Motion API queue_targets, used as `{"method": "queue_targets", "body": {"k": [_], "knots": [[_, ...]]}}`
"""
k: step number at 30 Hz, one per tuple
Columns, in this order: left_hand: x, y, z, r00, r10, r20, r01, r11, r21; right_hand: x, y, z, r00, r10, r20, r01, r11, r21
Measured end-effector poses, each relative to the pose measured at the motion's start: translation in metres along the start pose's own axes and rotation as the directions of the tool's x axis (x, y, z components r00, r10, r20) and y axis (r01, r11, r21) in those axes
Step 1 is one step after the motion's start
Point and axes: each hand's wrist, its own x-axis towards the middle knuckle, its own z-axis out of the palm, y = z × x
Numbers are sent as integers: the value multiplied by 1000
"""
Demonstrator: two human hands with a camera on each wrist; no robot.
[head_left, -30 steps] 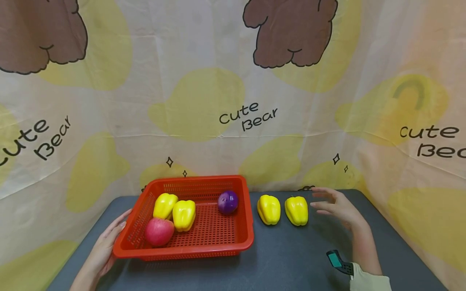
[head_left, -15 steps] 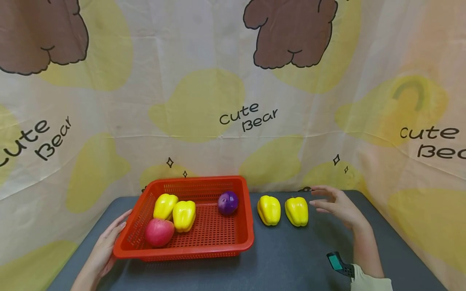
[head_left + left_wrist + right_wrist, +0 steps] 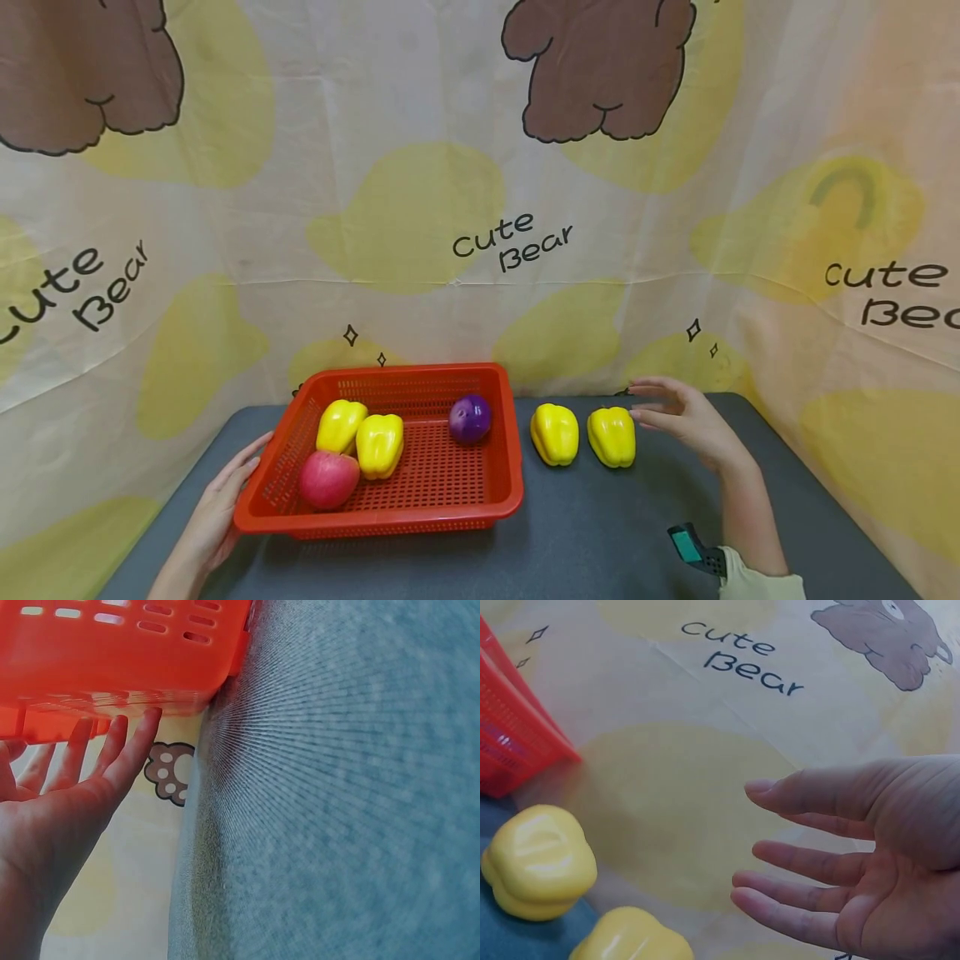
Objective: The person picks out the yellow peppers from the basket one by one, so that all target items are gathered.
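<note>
My left hand rests against the left side of a red plastic basket, its fingers nearly straight. In the left wrist view the fingertips reach the basket wall beneath the rim. Inside the basket lie two yellow bell peppers, a pinkish-red round fruit and a shiny purple round fruit or vegetable. Right of the basket stand two more yellow bell peppers, a nearer-to-basket one and an outer one. My right hand hovers beside the outer pepper, fingers spread and holding nothing.
A dark grey-blue table carries everything. Behind and beside it hangs a cloth backdrop printed with bears and lettering, close to the basket's far rim. A dark strap with a teal face shows at the right wrist.
My right hand has shifted slightly left and up, so its fingertips now overlap the outer pepper's edge in the head view. The left hand, basket and its contents stay put.
</note>
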Motion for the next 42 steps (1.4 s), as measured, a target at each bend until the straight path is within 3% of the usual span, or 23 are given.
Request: {"method": "queue_targets", "body": {"k": [9, 26, 42], "knots": [[0, 0, 2, 1000, 19, 7, -19, 1000, 3, 3, -6, 9, 996, -91, 2, 91, 994, 61], [-1, -1, 1, 998, 47, 46, -46, 999, -28, 8, -12, 24, 986, -161, -32, 164, 978, 132], [0, -2, -1, 997, 42, 59, -37, 995, -94, 14, -28, 53, 992, -123, -40, 129, 974, 186]]}}
